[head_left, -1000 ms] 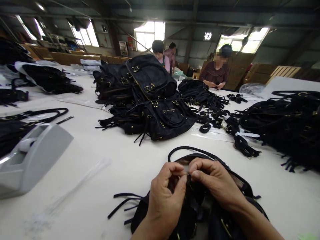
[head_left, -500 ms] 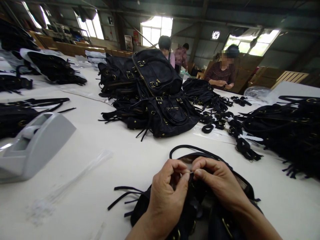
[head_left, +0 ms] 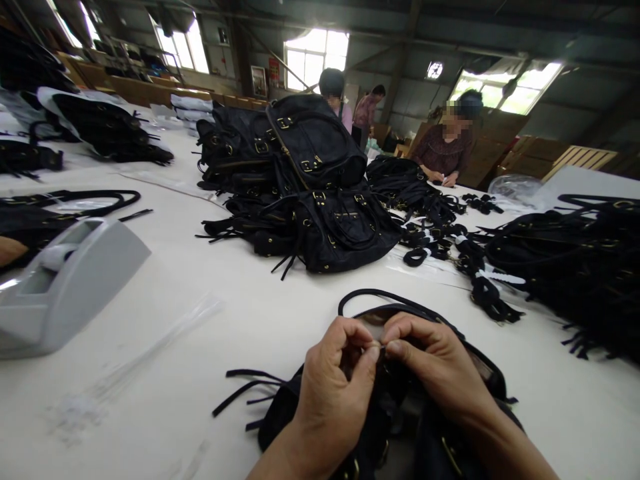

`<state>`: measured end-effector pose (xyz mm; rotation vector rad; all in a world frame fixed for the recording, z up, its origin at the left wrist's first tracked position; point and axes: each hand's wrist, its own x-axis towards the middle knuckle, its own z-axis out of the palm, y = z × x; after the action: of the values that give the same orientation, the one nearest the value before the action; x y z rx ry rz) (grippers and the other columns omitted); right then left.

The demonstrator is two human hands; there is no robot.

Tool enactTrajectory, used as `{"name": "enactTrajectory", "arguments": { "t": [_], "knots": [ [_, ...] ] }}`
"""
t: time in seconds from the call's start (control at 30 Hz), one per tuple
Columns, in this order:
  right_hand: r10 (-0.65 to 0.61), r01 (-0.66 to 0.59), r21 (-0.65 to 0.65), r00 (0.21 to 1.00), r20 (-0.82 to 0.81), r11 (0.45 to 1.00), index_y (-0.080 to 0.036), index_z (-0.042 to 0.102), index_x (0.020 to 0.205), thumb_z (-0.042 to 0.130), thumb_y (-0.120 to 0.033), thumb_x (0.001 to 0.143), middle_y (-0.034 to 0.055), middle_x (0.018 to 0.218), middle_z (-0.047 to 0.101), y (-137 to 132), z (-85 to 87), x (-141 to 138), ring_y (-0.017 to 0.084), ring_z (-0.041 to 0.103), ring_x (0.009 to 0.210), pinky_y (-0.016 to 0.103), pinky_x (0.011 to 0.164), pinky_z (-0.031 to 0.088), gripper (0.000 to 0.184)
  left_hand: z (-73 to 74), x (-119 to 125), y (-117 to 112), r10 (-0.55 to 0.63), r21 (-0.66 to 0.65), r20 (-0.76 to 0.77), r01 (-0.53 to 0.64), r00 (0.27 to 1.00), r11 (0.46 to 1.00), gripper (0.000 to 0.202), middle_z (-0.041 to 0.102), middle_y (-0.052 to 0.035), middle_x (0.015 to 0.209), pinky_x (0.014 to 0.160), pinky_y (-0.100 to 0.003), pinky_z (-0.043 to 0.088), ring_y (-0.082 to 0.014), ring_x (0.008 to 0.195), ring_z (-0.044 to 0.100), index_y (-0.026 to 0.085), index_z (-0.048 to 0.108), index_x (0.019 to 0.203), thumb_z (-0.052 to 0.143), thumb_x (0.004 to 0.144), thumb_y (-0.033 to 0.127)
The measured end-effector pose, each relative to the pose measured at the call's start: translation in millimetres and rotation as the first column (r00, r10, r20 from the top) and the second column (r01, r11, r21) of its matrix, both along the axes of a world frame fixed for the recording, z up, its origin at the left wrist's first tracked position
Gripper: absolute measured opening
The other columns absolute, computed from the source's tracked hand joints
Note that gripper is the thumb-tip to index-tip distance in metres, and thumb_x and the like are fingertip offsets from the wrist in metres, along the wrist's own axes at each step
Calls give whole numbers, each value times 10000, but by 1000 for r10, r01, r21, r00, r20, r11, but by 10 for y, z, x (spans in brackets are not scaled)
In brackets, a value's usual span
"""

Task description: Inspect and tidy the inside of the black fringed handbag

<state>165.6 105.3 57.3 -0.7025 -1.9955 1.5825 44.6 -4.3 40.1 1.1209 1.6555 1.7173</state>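
A black handbag point(head_left: 280, 417) with brass-coloured hardware, tassels and a raised loop handle lies open in front of me on the white table. Over its opening, my left hand point(head_left: 333, 387) is closed, thumb and forefinger pinched together. My right hand point(head_left: 440, 367) makes the same kind of pinch, its fingertips almost touching the left ones. Whatever small piece sits between the fingertips is too hidden to name. Pale lining shows just behind the fingers, and both forearms cover part of the bag.
A grey tape dispenser point(head_left: 95, 287) stands at left, near clear plastic strands point(head_left: 190, 323). Black bags point(head_left: 345, 227) are piled mid-table, with coiled straps point(head_left: 487, 293) beside them. Another heap of bags point(head_left: 590, 253) is at right. A co-worker point(head_left: 445, 147) stands across the table.
My hands keep nearly the same pinch over the bag. Another person's hand has come in at the left edge, behind the dispenser. The co-worker across the table has lowered their hands.
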Motion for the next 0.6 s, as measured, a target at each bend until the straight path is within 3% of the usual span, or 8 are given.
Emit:
{"name": "enactTrajectory", "arguments": {
  "t": [0.17, 0.33, 0.6],
  "knots": [
    [-4, 4, 125, 1000, -1, 992, -185, 674, 729, 687, -284, 820, 14, 760, 611, -23, 35, -4, 149, 550, 730, 229, 678, 427, 135, -27, 13, -8, -14, 17, 30, 13, 999, 1000, 151, 572, 52, 700, 603, -190, 442, -80, 626, 534, 206, 462, 734, 548, 857, 188],
    [0, 6, 170, 999, -32, 985, -186, 669, 710, 682, -222, 811, 18, 736, 618, -47, 44, -9, 154, 565, 709, 233, 657, 436, 107, -43, 33, -10, -4, 61, 53, 1, 999, 998, 251, 602, 49, 720, 641, -180, 448, -76, 662, 550, 213, 369, 692, 555, 854, 169],
    [11, 9, 221, 996, -89, 975, -185, 654, 705, 664, -118, 798, 6, 733, 619, -82, 61, -13, 141, 575, 706, 226, 656, 442, 114, -33, 34, -16, -24, 87, 65, 19, 998, 996, 285, 572, 60, 695, 618, -158, 428, -65, 645, 521, 208, 355, 657, 557, 853, 156]
  ]
}}
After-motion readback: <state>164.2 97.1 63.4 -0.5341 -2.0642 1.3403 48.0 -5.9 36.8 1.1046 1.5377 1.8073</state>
